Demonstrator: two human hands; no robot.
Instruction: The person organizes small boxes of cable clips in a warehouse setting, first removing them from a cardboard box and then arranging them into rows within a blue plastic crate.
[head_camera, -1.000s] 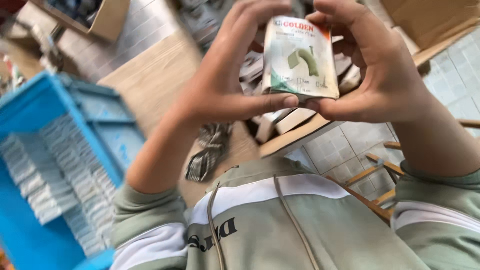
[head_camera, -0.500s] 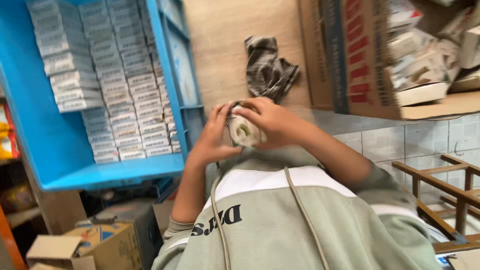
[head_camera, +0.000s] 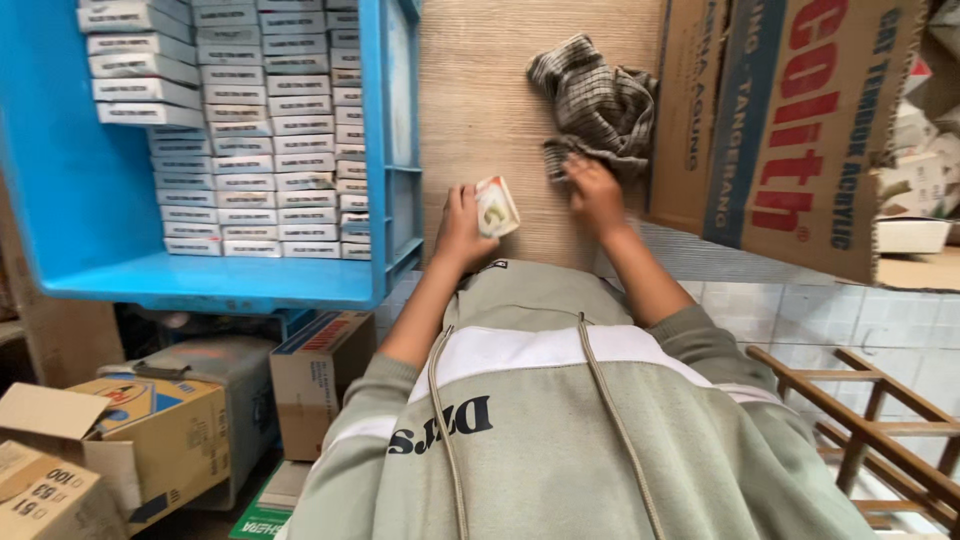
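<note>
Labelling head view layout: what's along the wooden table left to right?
Blue crate of stacked small boxes → left hand holding a small packet → right hand on the checked cloth → printed cardboard box.

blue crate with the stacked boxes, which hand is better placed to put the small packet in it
Left, probably. The left hand holds the small packet right beside the blue crate; the right hand is at the checked cloth, farther off.

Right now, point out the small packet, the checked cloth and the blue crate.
small packet (head_camera: 497, 206), head view, on its printed front face.
checked cloth (head_camera: 592, 100), head view, on its bunched middle.
blue crate (head_camera: 395, 150), head view, on its right side wall.
</note>
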